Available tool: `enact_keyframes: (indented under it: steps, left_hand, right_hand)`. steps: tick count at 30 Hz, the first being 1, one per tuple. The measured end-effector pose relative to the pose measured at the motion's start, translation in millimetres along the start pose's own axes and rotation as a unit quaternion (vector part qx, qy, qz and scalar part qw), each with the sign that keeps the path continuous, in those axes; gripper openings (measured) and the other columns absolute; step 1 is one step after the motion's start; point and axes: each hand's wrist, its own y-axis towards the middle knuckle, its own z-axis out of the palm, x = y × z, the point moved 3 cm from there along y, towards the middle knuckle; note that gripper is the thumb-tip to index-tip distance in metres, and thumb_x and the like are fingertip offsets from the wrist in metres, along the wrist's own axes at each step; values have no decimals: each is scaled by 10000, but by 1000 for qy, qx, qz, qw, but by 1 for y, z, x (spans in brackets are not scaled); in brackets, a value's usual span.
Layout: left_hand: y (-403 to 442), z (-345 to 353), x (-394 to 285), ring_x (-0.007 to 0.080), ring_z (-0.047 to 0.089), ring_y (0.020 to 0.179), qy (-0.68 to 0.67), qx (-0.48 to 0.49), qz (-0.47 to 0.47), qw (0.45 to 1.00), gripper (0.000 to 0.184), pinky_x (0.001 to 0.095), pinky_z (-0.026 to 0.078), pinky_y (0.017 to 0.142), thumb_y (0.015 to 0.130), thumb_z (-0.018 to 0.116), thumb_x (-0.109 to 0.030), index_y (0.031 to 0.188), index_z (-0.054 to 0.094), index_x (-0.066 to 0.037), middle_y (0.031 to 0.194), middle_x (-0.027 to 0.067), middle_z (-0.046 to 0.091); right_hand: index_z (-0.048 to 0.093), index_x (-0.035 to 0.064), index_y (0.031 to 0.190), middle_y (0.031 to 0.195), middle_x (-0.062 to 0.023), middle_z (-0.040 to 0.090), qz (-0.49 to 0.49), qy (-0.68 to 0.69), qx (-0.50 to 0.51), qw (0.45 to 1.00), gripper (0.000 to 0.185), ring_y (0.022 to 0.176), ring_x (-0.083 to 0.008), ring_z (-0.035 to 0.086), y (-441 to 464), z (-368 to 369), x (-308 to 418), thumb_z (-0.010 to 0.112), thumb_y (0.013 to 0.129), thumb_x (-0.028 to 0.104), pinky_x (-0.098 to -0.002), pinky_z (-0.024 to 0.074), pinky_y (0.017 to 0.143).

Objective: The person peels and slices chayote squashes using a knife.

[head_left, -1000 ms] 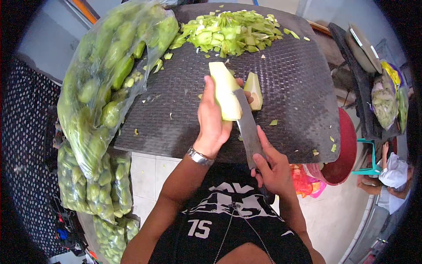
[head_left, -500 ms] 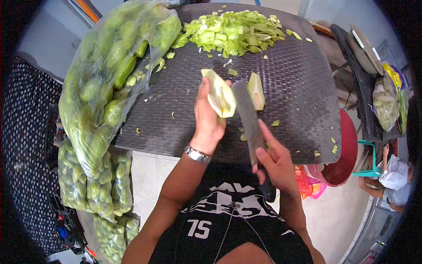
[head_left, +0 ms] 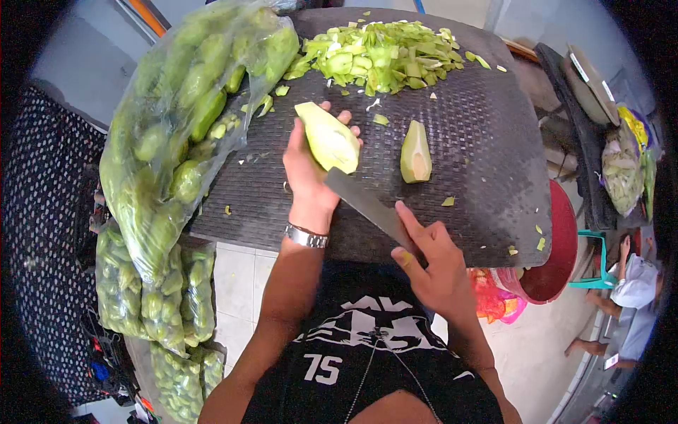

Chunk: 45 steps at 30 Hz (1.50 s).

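Observation:
My left hand (head_left: 311, 169), with a metal watch on its wrist, is closed round a peeled pale-green fruit half (head_left: 328, 140), palm up above the table. My right hand (head_left: 434, 265) grips a knife (head_left: 371, 208) with a long, broad grey blade; the handle is mostly hidden by the hand. The blade's tip lies close to the lower end of the fruit half; whether they touch I cannot tell. Another peeled fruit half (head_left: 416, 154) rests on the table to the right, a paler oval patch on its lower part.
Green peelings (head_left: 385, 56) are heaped at the far side of the dark woven table (head_left: 480, 155). A clear bag of green fruit (head_left: 187, 127) lies on the left, more filled bags (head_left: 152, 297) below. A red tub (head_left: 561, 244) stands right; a person (head_left: 635, 283) sits beyond.
My left hand has moved left and turned the fruit half, so its hollow no longer shows. The knife has swung from near upright to slanting left, its tip nearing the fruit's lower end.

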Motion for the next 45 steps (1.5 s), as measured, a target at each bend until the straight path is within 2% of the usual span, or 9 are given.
enact_keyframes:
  steps: [1,5,11,14,17,23,26,32,45]
  left_hand:
    - [3,-3,2,365,655,1019,-5,13,9,1000,547,557,547,920,1082,359,-538,1364,528,-101,1135,168,657]
    - [-9,10,13,362,676,1027,-68,90,-3,994,568,593,568,905,1066,376,-583,1315,542,-101,1127,144,674]
    - [-14,19,10,370,716,904,-31,109,54,992,613,572,616,773,1046,356,-659,1244,540,-108,1091,150,664]
    - [-12,13,9,386,704,956,-5,130,82,988,622,592,597,819,1036,393,-658,1241,560,-96,1104,149,680]
    - [-15,19,10,359,716,894,-6,104,93,990,610,556,616,764,1049,336,-665,1228,524,-112,1085,148,662]
    - [-15,19,12,384,703,979,-30,140,87,986,622,595,565,884,1041,341,-679,1217,540,-116,1108,140,658]
    - [-19,23,13,468,649,1114,-56,139,76,986,611,669,522,945,1036,383,-660,1214,570,-106,1261,159,645]
    - [-30,30,23,547,577,1221,-32,110,70,991,611,646,540,918,1039,370,-661,1166,589,-105,1431,158,556]
    - [-37,33,17,512,649,1085,-11,59,110,992,615,594,565,822,1037,329,-688,1133,551,-123,1366,124,590]
  right_hand:
    - [464,277,1561,949,-158,573,-7,-3,3,1000,630,821,-324,657,-1,3,-2,683,975,355,-432,545,791]
    - [483,280,1548,959,-172,582,-17,-15,-2,1000,583,813,-339,659,1,5,-6,650,997,368,-445,549,778]
    - [529,288,1515,952,-185,577,-5,-24,10,1000,506,798,-346,656,-3,4,1,615,1018,333,-447,553,764]
    - [548,294,1500,945,-190,571,-18,-28,-12,999,485,788,-346,654,-6,5,1,612,1019,306,-448,554,758]
    - [558,297,1492,943,-192,568,-19,-28,-26,999,481,782,-346,652,-7,6,-1,615,1015,293,-448,553,750]
    - [564,303,1487,944,-193,569,-12,-35,-29,999,472,759,-349,651,-9,5,-3,610,1017,301,-455,552,724]
    - [565,310,1485,940,-192,568,-18,-46,-38,998,467,744,-352,651,-9,4,-5,603,1020,315,-460,552,717]
    - [565,327,1484,936,-193,564,-5,-38,-37,999,464,741,-359,646,-5,4,-5,599,1021,328,-460,551,719]
    - [549,311,1496,925,-162,548,24,-7,-7,1000,461,786,-334,635,-14,2,-7,581,1036,324,-440,537,743]
